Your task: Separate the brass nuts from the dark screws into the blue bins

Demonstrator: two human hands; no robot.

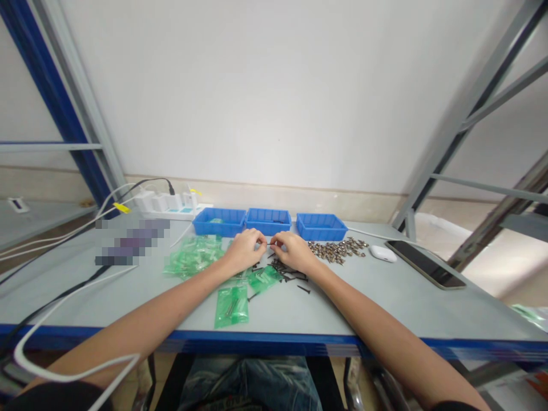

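My left hand [245, 251] and my right hand [293, 251] meet above the middle of the table, thumb and fingers pinched. A thin dark screw [269, 244] spans the small gap between them, each hand gripping one end. Below my right hand lies a loose pile of dark screws [291, 273]. Near my left hand is a heap of green plastic bags [194, 256] with small parts inside. Closer to me, a green bag [232, 306] holding long screws lies flat, beside another green bag [262, 278].
Three blue bins stand along the back: a left bin [219, 228], a middle bin [268, 228] and a right bin [322, 234]. Shiny metal fittings [338, 250] spread by the right one. A white earbud case [382, 253], a phone [423, 264], a power strip [171, 214] and cables lie around.
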